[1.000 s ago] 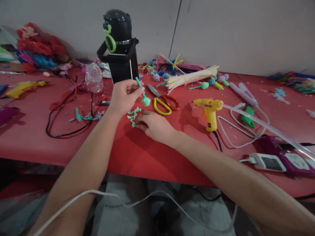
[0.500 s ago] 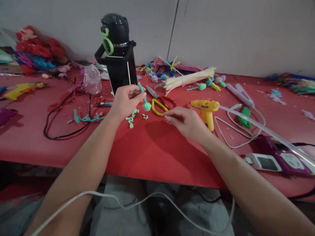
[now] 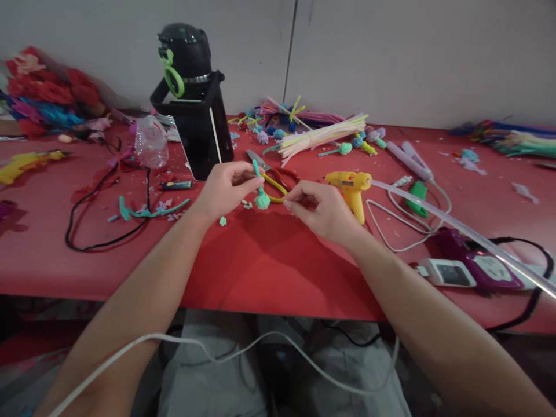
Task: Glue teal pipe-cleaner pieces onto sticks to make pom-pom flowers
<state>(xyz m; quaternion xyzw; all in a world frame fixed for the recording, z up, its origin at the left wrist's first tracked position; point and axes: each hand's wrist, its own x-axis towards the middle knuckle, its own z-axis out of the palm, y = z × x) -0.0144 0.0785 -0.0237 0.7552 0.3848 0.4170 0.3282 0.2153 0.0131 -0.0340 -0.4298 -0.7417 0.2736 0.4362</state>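
Observation:
Between thumb and fingers, my left hand (image 3: 228, 188) pinches the teal stem of a green fuzzy piece (image 3: 262, 200), whose knobbly head hangs downward. My right hand (image 3: 320, 209) is just right of it, thumb and fingertips pinched together; whatever they hold, if anything, is too small to make out. Behind both hands lie scissors (image 3: 284, 175) with red and yellow handles, partly hidden. A small green bit (image 3: 223, 221) rests on the red table (image 3: 278, 266) below my left hand, and a few more bits lie beside its fingertips.
A black bottle (image 3: 195, 127) in a holder stands behind my left hand. A yellow glue gun (image 3: 354, 188) with a long clear stick is right of my right hand. Pipe cleaners (image 3: 324, 138) lie at the back. Cables, a purple power strip (image 3: 482, 263) and a teal strip (image 3: 152, 213) are around.
The view has shifted to the right. My left hand and the green piece have come closer to my right hand. My left hand now covers most of the loose green bits.

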